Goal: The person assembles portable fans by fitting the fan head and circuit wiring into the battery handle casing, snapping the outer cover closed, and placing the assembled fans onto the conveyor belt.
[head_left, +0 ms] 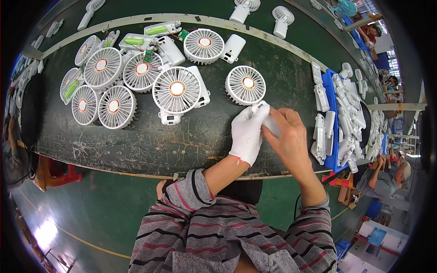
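A white handheld fan [236,86] with an orange ring at its hub lies before me, its round head pointing away. My left hand [246,129], in a white knitted glove, is closed around the fan's handle just below the head. Bare, my right hand [291,136] grips a smooth white part of the handle [271,123] with thumb and fingers from the right. Much of the handle is hidden by both hands. To the left lie several more fans [176,89], some with green battery cells [134,41] and small circuit boards [148,55] exposed.
A blue bin [331,123] heaped with white handle shells [348,113] stands at the right, with loose shells [320,136] beside it. A pale rail [182,19] borders the dark, scuffed worktable [150,145] at the back; more fans [283,20] lie beyond. Other people work at the far right.
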Demonstrator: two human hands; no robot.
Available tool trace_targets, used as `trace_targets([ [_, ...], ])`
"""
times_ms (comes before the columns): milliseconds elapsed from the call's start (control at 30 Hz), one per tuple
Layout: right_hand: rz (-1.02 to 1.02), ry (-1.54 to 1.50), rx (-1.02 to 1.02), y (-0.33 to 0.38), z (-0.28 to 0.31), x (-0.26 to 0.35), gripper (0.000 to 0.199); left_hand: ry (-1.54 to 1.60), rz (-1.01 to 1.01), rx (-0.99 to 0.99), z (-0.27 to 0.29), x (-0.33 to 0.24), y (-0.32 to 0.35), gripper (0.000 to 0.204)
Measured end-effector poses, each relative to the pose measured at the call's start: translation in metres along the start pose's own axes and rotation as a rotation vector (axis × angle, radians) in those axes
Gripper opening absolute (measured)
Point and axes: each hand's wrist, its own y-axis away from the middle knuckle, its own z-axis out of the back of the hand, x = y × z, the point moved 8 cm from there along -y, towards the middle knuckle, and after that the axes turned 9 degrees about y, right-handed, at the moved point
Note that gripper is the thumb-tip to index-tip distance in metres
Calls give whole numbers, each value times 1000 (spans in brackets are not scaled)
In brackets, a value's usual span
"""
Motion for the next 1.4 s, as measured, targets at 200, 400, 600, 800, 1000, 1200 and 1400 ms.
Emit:
trace_targets([
  [200,-4,30,-19,11,-10,5,49,-188,-77,23,6,-2,-1,20],
  [400,-107,-77,-116,13,1,-8,43,-263,-116,164,-6,-14,5,27],
  [600,-387,-1238,575,28,-38,11,15,-316,72,474,-38,-48,49,49],
  [800,-237,-1182,503,-2,-34,40,22,-658,-244,429,-45,-99,61,54],
  [1000,-163,-1089,530,-12,-41,49,25,-592,-349,290,-37,-111,64,47],
  [1200,-260,-2095,1022,-4,-54,64,52,-466,-51,584,-66,-108,56,75],
  [1400,-477,-1725,552,-119,-71,-4,33,-507,-241,452,-61,-123,19,52],
])
